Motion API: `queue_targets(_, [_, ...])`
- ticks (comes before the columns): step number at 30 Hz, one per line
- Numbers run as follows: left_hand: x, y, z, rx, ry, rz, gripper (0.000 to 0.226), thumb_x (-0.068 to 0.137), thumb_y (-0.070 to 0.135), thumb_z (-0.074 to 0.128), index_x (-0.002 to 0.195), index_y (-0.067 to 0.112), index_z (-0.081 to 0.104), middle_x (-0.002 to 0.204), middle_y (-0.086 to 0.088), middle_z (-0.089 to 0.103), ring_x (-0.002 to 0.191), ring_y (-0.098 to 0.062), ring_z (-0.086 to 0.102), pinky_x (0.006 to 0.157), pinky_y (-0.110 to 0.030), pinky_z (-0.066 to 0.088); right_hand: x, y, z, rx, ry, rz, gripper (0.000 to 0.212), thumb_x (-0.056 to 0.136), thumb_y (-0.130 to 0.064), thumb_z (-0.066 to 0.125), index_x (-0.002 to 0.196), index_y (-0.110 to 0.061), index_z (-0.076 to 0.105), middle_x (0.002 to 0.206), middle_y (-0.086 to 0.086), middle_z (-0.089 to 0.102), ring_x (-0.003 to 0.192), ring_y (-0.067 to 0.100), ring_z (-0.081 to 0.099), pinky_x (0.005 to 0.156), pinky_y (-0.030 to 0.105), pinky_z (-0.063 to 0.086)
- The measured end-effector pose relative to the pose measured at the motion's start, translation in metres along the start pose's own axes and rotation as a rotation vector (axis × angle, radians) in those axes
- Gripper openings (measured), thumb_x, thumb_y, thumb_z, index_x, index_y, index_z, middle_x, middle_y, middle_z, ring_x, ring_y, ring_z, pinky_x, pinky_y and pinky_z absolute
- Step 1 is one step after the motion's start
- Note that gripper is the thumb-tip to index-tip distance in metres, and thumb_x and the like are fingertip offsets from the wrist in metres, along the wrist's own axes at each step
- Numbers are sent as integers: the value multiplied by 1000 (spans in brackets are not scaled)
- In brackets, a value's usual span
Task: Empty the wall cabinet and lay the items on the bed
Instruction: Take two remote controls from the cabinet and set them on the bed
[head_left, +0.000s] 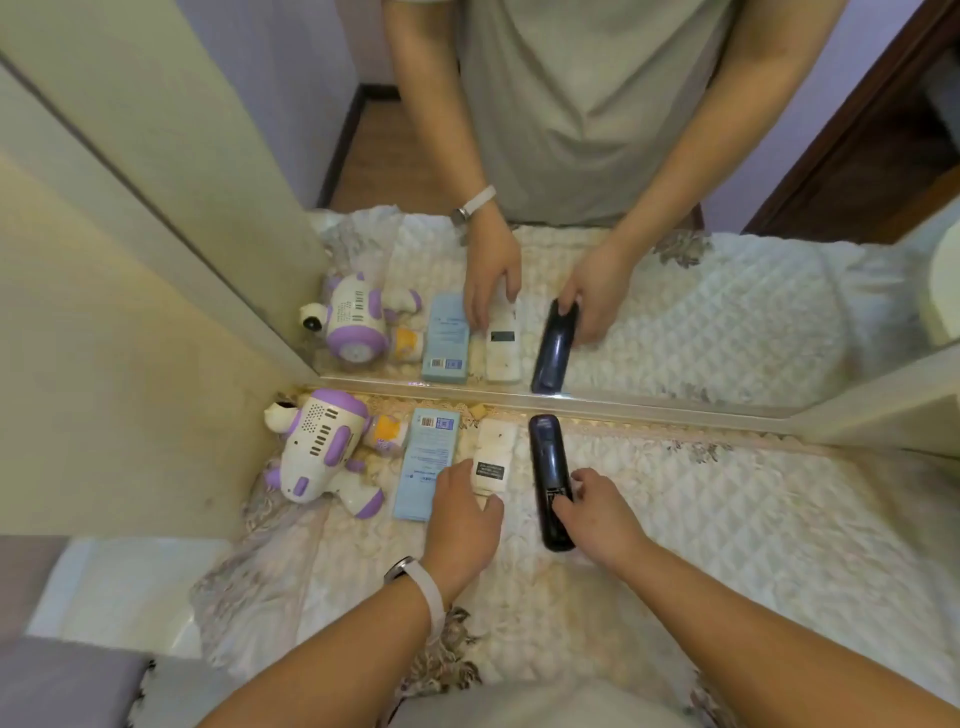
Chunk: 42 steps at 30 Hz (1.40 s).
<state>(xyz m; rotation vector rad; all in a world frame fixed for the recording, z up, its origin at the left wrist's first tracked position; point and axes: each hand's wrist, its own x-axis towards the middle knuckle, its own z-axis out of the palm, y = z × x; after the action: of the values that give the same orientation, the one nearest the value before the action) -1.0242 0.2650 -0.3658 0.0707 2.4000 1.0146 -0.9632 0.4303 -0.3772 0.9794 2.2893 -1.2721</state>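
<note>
Several items lie in a row on the quilted white bed cover (727, 509), close to a mirror. From the left: a white and purple toy robot dog (317, 447), a small yellow and white bottle (387, 434), a light blue flat box (428, 462), a white remote (493, 457) and a dark blue remote (548, 467). My left hand (462, 519) rests on the near end of the white remote, fingers around it. My right hand (597, 506) grips the near half of the dark blue remote. Both remotes lie flat on the cover.
A mirror (675, 322) stands along the far edge of the bed and repeats the items, my hands and my body. A cream cabinet panel (130, 364) rises at the left. A grey cushion (62, 686) sits at the lower left. The quilt extends to the right.
</note>
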Motion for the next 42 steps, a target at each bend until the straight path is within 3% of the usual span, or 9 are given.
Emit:
queue_targets(4, [-25, 8, -7, 47, 44, 22, 57, 93, 20, 58, 144, 12, 36, 137, -1, 41, 128, -15, 38, 95, -13, 22, -12, 5, -19, -62, -24, -46, 49, 94, -32, 55, 137, -11, 47, 127, 9, 55, 90, 15, 56, 65, 26, 44])
queue_targets(7, [-48, 14, -11, 111, 94, 61, 58, 92, 25, 59, 145, 15, 38, 140, 1, 46, 130, -16, 42, 93, -18, 29, -23, 9, -35, -117, -34, -125, 49, 94, -33, 55, 139, -14, 45, 135, 7, 51, 102, 17, 54, 76, 27, 43])
queue_targets(14, [-93, 18, -16, 426, 255, 204, 60, 86, 49, 52, 140, 23, 51, 146, -1, 48, 134, -19, 42, 108, -38, 38, -51, -2, -73, -553, 4, -599, 50, 96, -42, 45, 143, -22, 41, 139, -1, 47, 125, 21, 44, 97, 37, 44])
queue_targets(19, [-130, 22, -21, 602, 392, 242, 57, 83, 50, 49, 131, 20, 58, 136, -5, 57, 120, -26, 55, 94, -43, 47, -64, -20, -84, -737, 39, -943, 50, 95, -46, 43, 139, -23, 48, 141, 0, 49, 128, 23, 43, 101, 39, 41])
queue_targets(22, [-157, 21, -25, 697, 481, 280, 48, 83, 44, 51, 121, 16, 62, 127, -7, 62, 113, -28, 58, 89, -43, 50, -76, -29, -81, -781, 37, -1111, 50, 91, -47, 43, 130, -20, 59, 133, 5, 58, 121, 28, 53, 92, 43, 48])
queue_targets(25, [-189, 15, -27, 749, 540, 225, 46, 84, 44, 51, 120, 18, 62, 126, -6, 62, 115, -28, 56, 94, -49, 48, -87, -37, -70, -804, -18, -1241, 52, 86, -49, 42, 119, -17, 65, 121, 7, 65, 108, 29, 61, 82, 43, 53])
queue_targets(28, [-228, 5, -27, 757, 554, 115, 48, 87, 46, 51, 125, 19, 62, 129, -5, 62, 120, -30, 56, 100, -51, 43, -105, -45, -55, -852, -57, -1351, 50, 86, -49, 43, 120, -18, 64, 122, 7, 65, 110, 28, 60, 82, 42, 52])
queue_targets(35, [-322, -29, -33, 657, 698, -93, 49, 94, 49, 41, 135, 26, 54, 141, 1, 53, 133, -23, 44, 113, -43, 25, -170, -57, -9, -827, -162, -1601, 42, 87, -48, 48, 113, -19, 64, 115, 5, 65, 105, 28, 60, 78, 41, 52])
queue_targets(42, [-420, -78, -33, 619, 866, -213, 44, 92, 45, 47, 128, 22, 60, 131, 0, 60, 124, -22, 50, 108, -37, 27, -260, -68, 49, -810, -278, -1799, 43, 89, -47, 45, 117, -20, 63, 117, 1, 63, 109, 24, 56, 83, 39, 48])
